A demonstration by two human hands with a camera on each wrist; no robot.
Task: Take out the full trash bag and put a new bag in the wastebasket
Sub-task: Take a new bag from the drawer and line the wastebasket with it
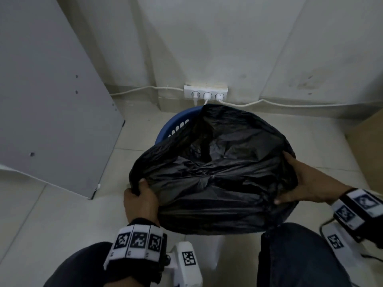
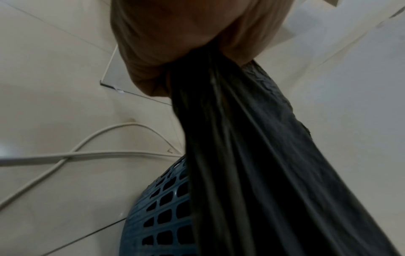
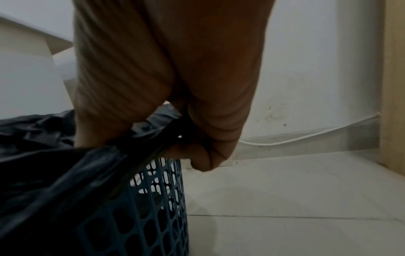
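A black trash bag [image 1: 215,172] is spread over a blue perforated wastebasket [image 1: 176,125] on the tiled floor. My left hand [image 1: 137,195] grips a bunched fold of the bag's edge at its near left side. My right hand [image 1: 298,179] holds the bag's edge at the right, thumb on top. In the left wrist view the bag [image 2: 252,164] hangs taut from my fist [image 2: 186,52] beside the wastebasket's lattice wall [image 2: 162,207]. In the right wrist view my curled fingers [image 3: 203,155] pinch the bag [image 3: 65,164] just above the wastebasket's rim [image 3: 162,190].
A white power strip [image 1: 205,92] with three plugs sits against the wall right behind the wastebasket, with cables [image 1: 290,104] running along the skirting. A grey panel [image 1: 51,90] stands at the left. My knees [image 1: 294,255] are close in front. More cables [image 2: 76,154] lie on the floor.
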